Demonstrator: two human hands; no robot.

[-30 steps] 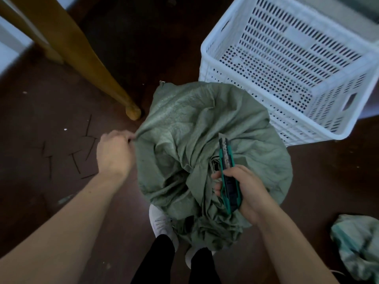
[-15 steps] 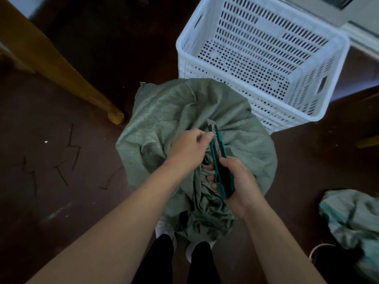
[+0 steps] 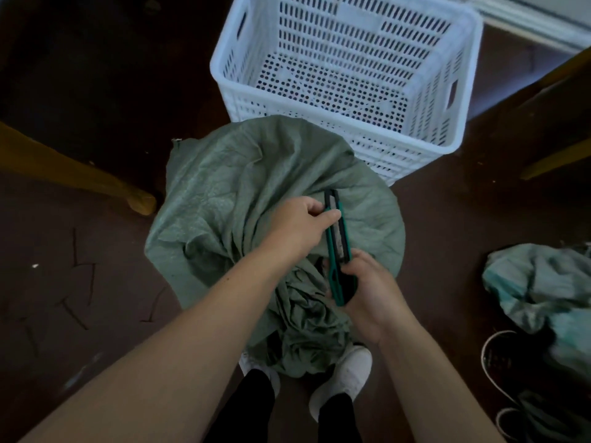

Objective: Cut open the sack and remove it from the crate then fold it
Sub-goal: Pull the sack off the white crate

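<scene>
Woven green sack [image 3: 224,199] crumpled; perforated plastic crate [image 3: 348,75]

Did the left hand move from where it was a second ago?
Yes. The left hand moved right, away from the wooden leg, across the sack to the knife.

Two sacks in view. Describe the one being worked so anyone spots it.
Find the white crate. The dull green sack is bunched just in front of it. Unlike the paler sack at right, the left hand and right hand hold a green knife over it.
</scene>
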